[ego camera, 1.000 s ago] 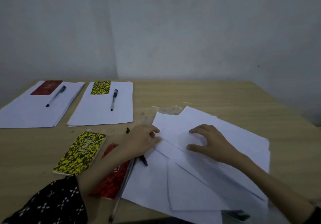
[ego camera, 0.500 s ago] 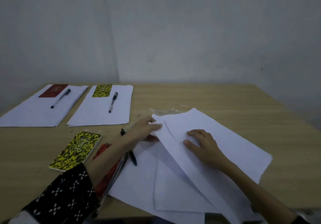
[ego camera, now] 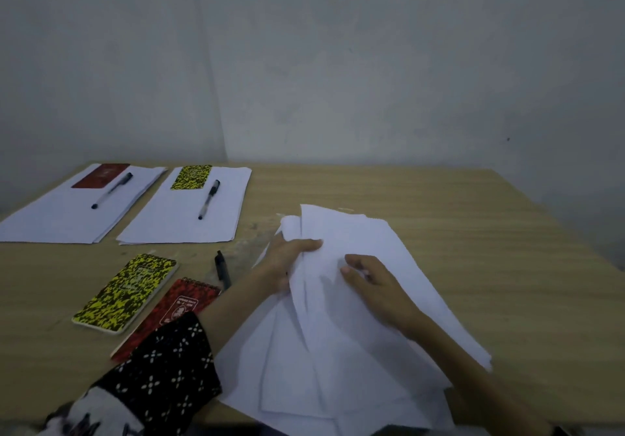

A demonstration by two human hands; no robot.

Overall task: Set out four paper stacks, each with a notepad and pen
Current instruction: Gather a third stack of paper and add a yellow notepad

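Our left hand [ego camera: 287, 261] grips the loose sheets [ego camera: 355, 300], right hand [ego camera: 375, 286] flat on them, their near edge cut off, our sleeve [ego camera: 162, 364] hiding part of the red notepad [ego camera: 176, 310] beside them.

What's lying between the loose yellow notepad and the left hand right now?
In the head view, the red notepad and a black pen lie between the yellow notepad and the left hand.

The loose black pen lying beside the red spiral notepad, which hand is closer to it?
Left. The left hand grips the edge of the loose paper sheets just right of the black pen; the right hand rests on those sheets, farther right.
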